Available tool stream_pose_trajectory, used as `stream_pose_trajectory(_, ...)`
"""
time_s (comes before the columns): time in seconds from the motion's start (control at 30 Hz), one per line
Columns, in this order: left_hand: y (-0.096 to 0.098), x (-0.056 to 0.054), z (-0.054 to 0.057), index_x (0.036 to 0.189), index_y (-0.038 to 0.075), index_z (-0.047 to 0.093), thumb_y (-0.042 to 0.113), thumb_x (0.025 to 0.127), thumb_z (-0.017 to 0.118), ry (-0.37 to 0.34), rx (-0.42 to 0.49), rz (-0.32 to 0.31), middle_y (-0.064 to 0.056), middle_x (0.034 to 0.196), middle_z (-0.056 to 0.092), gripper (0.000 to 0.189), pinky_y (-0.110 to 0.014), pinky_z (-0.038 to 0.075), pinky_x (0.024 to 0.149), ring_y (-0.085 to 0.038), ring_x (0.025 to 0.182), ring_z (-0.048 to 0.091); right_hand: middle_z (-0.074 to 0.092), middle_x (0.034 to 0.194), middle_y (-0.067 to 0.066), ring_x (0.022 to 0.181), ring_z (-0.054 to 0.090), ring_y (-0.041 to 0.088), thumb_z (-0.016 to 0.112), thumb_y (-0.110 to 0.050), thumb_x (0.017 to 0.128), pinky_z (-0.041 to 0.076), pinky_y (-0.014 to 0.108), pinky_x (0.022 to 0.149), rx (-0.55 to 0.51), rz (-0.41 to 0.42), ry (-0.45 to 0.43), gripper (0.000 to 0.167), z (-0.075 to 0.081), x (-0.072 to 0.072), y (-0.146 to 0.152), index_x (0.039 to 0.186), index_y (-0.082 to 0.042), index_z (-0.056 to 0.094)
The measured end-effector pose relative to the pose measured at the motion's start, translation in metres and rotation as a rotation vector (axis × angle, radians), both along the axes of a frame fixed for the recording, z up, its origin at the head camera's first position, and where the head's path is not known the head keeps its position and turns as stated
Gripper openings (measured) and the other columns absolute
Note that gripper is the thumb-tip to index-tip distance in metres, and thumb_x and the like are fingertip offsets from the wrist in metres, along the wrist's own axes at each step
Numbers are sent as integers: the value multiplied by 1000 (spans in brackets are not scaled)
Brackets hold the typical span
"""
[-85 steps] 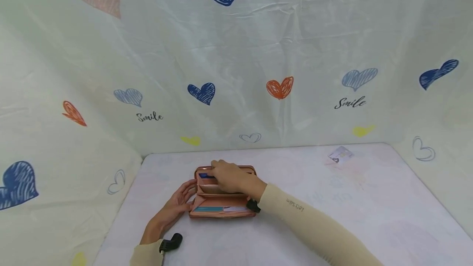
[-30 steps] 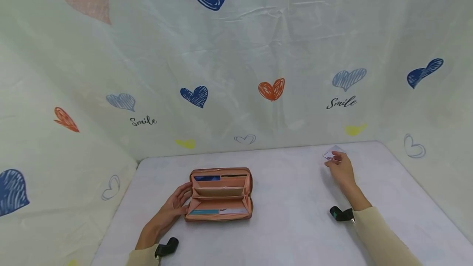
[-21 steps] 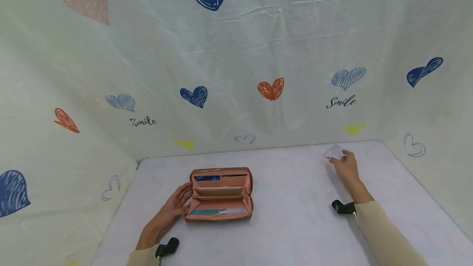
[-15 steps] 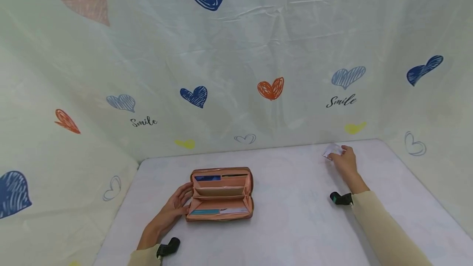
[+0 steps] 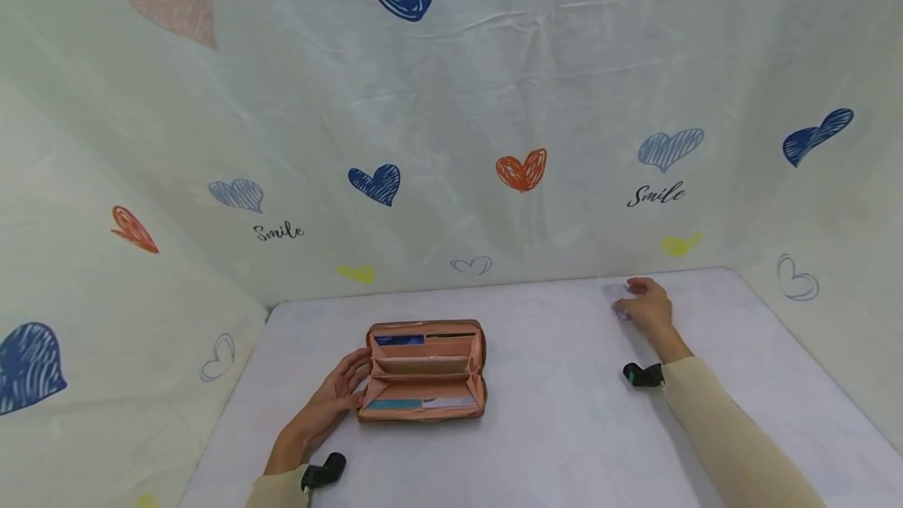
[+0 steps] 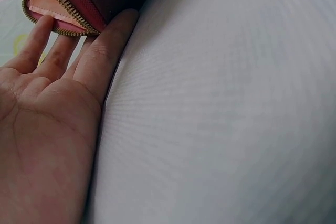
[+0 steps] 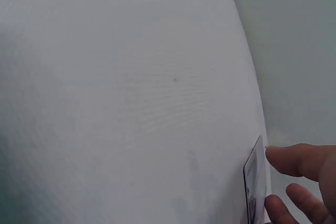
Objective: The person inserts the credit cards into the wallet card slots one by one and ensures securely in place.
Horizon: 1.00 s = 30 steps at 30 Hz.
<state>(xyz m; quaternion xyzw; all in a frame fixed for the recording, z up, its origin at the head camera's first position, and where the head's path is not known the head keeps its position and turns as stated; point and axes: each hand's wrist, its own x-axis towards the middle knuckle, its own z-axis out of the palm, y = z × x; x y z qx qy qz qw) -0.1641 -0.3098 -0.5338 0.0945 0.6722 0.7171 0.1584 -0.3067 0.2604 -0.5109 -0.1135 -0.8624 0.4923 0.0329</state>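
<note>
A salmon-pink zip wallet lies spread wide on the table, with cards in slots on both inner sides. Against its left edge rests my left hand, thumb near the front half and fingers by the back half. Fairly straight fingers touch the wallet's brass-zipped end in the left wrist view. Far to the right, my right hand pinches a pale printed card near the table's back edge. In the right wrist view the card shows nearly edge-on at the fingertips, partly hidden.
The white table stretches between wallet and card. Behind it hangs a pale curtain printed with hearts and "Smile". A blue card sits in the wallet's back slot and a teal card in the front one.
My right hand has left the wallet, reached to the far right, taken the card and shifted it a little to the left. My left hand has stayed against the wallet.
</note>
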Motion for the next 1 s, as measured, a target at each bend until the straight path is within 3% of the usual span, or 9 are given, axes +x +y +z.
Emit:
stream_pose_trajectory(0.27, 1, 1, 0, 165, -5, 7, -6, 97, 63, -12, -7, 11, 8, 155, 40, 88, -18, 43, 108, 5, 134, 49, 56, 132, 40, 120, 54, 54, 78, 1, 84, 44, 61, 100, 185, 128, 30, 56, 1, 3, -11, 134, 15, 57)
stream_pose_trajectory(0.6, 0, 1, 0, 165, -5, 7, -6, 95, 64, -6, -5, 6, 10, 154, 41, 90, -18, 43, 108, 6, 134, 49, 54, 131, 45, 114, 57, 53, 80, 1, 83, 50, 60, 95, 245, 179, -26, 65, 7, 5, -18, 138, 18, 51)
stream_pose_trajectory(0.73, 1, 0, -1, 164, -6, 7, -7, 95, 64, 7, 1, -1, 12, 153, 42, 89, -18, 43, 108, 6, 134, 48, 58, 127, 43, 110, 59, 51, 74, 3, 85, 51, 58, 93, 251, 173, 2, 54, 7, 7, -19, 133, 20, 55)
stream_pose_trajectory(1.0, 0, -1, -1, 164, -6, 7, -9, 94, 64, 7, -7, 2, 12, 153, 41, 90, -18, 43, 108, 5, 134, 49, 70, 106, 31, 97, 66, 44, 63, 2, 91, 47, 38, 74, 257, 208, 142, 29, 10, 19, -20, 117, 14, 69)
